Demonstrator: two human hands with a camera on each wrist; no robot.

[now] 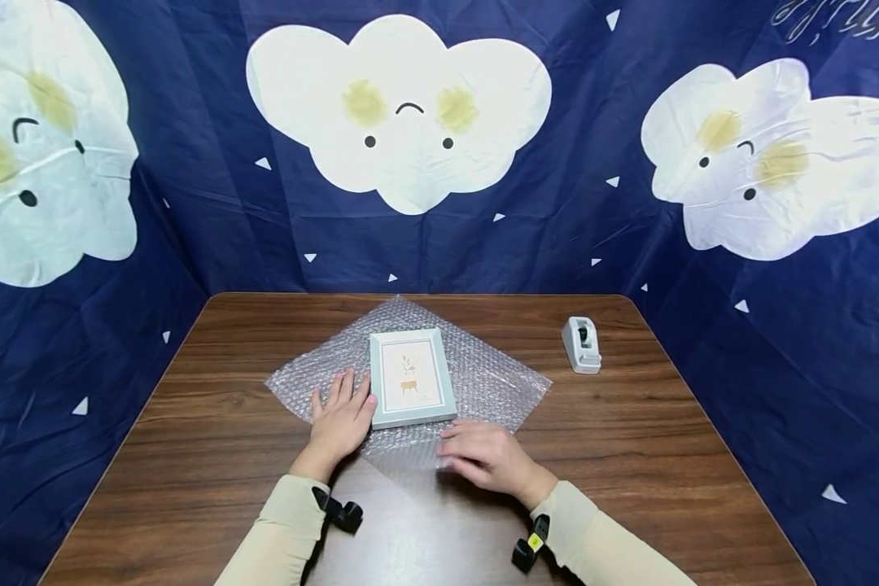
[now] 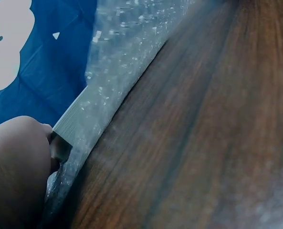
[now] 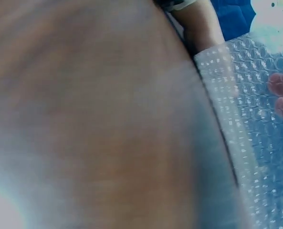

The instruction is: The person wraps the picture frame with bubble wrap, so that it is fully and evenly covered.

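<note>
A picture frame with a pale blue border and a plant print lies face up on a sheet of bubble wrap, which is turned like a diamond on the table. My left hand rests flat on the wrap at the left of the picture frame, fingers spread and thumb along its side. Below the frame's lower right corner, my right hand pinches the near part of the wrap. In the right wrist view this part of the wrap stands raised off the table, with fingertips at it.
A white tape dispenser stands at the back right of the brown wooden table. Dark blue cloth with white clouds hangs behind the table and on both sides.
</note>
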